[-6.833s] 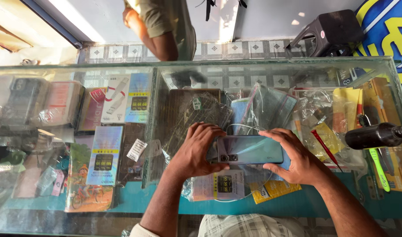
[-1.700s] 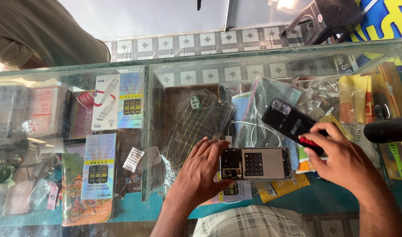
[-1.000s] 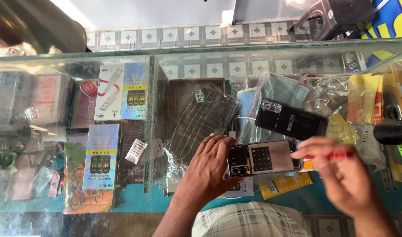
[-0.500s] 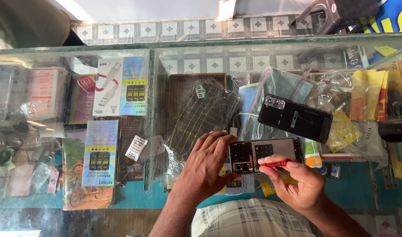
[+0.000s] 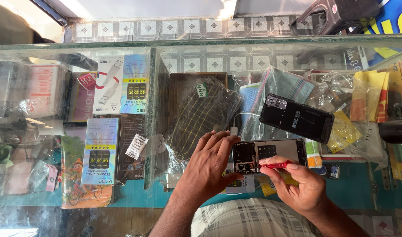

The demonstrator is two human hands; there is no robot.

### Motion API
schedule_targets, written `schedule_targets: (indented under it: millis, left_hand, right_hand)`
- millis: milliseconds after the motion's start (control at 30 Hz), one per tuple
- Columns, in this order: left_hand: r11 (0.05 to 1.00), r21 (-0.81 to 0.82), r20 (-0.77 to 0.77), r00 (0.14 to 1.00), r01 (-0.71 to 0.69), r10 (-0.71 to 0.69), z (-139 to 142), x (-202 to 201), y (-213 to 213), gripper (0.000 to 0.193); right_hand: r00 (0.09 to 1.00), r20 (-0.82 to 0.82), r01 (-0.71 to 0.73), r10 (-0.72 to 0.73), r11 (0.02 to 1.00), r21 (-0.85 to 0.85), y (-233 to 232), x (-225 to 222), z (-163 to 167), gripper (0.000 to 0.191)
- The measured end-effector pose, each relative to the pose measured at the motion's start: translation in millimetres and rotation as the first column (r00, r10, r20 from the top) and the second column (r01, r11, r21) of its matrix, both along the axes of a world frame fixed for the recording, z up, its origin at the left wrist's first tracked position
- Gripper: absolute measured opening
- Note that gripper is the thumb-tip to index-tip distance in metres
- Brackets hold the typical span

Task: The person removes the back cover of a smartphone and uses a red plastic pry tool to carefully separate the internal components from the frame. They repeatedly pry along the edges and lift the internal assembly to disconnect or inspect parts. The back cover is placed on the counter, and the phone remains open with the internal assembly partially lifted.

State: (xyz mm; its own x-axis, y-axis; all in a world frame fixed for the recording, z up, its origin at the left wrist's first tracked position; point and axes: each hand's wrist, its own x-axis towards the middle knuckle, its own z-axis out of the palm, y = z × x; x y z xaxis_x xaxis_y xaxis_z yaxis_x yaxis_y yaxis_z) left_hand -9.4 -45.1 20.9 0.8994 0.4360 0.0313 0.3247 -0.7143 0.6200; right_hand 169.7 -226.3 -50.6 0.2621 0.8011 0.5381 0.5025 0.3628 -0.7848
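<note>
On the glass counter (image 5: 78,197), left hand (image 5: 209,169) steadies opened phone (image 5: 269,156); right hand (image 5: 297,186) pinches red screwdriver (image 5: 277,165).

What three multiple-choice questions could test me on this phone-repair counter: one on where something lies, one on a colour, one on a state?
1. Where does the removed black back cover lie?
A. On the glass counter, beyond the opened phone
B. In the left hand
C. On the floor

2. What colour is the handle of the screwdriver in the right hand?
A. Blue
B. Red
C. Green

3. What state is the phone in?
A. Sealed in a box
B. Closed, screen lit
C. Opened, insides showing

Answers: 1 A, the cover rests apart on the glass; 2 B, the handle shows red between the fingers; 3 C, its inner parts are bare.
</note>
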Motion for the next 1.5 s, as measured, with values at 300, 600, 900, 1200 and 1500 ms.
schedule_targets:
  millis: [300, 600, 900, 1200, 1500]
  left_hand:
    - [1.0, -0.01, 0.005, 1.0, 0.001, -0.001, -1.3, -0.1, 1.6, 0.093]
    - [1.0, -0.013, 0.015, 1.0, -0.007, 0.008, -3.4, 0.7, 0.4, 0.093]
    - [1.0, -0.015, 0.019, 1.0, -0.009, 0.009, 0.0, -0.6, 2.2, 0.094]
    - [1.0, -0.022, 0.021, 1.0, -0.011, 0.011, -1.6, -0.1, 1.7, 0.092]
    - [0.999, -0.039, -0.001, 1.0, -0.021, 0.021, -1.3, 0.3, 0.8, 0.094]
  right_hand:
    - [0.933, 0.316, -0.155, 0.17, 0.985, -0.072, 15.7, -2.5, 32.6, 0.066]
    - [0.973, 0.069, -0.205, 0.22, 0.961, -0.185, 20.6, 5.4, 38.4, 0.067]
    - [0.985, 0.105, -0.118, 0.133, 0.983, -0.144, 28.2, 0.3, 36.2, 0.068]
    - [0.972, -0.014, -0.236, 0.235, 0.97, -0.062, 25.1, -2.4, 28.2, 0.065]
    - [0.944, 0.211, -0.227, 0.256, 0.962, -0.148, 10.6, 6.8, 25.0, 0.043]
